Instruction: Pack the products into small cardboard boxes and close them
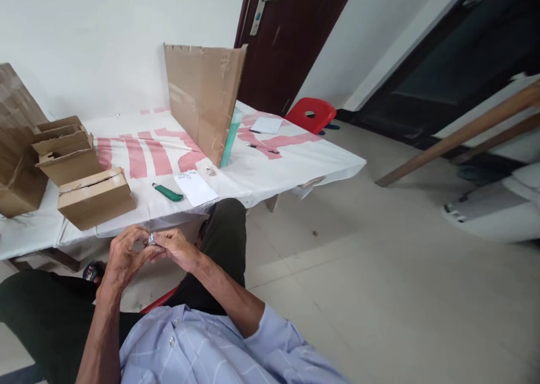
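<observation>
Above my lap, just in front of the table edge, both hands meet at a small shiny silvery piece (pixel 151 239) that looks like crumpled foil; its exact kind is too small to make out. My left hand (pixel 124 254) curves round from the left, thumb and fingertips closed at the piece. From the right, my right hand (pixel 179 249) pinches it, and its lower fingers are partly hidden. Close by on the table lie a green box cutter (pixel 167 192) and a white sheet of paper (pixel 196 189) with writing along its top edge.
Small cardboard boxes (pixel 97 198) stand at the left of the white-covered table (pixel 295 167). An upright cardboard panel (pixel 202 91) leans before a green container (pixel 230 139). Pens (pixel 262 148) and another paper (pixel 266 125) lie behind. A red chair (pixel 310 114) stands beyond.
</observation>
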Demonstrator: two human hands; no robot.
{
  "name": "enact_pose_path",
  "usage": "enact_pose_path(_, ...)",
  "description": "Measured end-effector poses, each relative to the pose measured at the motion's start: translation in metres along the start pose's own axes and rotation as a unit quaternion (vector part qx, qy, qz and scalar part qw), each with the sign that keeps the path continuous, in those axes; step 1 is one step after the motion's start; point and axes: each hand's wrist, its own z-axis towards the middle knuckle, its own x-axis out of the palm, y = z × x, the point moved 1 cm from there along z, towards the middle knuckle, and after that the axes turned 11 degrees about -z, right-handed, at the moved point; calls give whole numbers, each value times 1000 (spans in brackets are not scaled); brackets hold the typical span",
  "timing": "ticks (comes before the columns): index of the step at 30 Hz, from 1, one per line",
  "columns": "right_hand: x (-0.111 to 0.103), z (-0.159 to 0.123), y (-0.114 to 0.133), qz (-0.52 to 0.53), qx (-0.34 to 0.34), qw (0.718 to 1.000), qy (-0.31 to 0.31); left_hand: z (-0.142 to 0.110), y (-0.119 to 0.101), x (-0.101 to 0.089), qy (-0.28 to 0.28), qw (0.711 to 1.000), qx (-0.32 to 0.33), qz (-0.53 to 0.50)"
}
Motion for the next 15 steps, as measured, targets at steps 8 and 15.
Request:
enact_pose_path(8,-7,2,-4,22,15,999,36,2,3,6,31,999,44,0)
enact_pose_path(15,-11,-3,-2,-2,0,1000,-25,6,9,15,24,996,80,10)
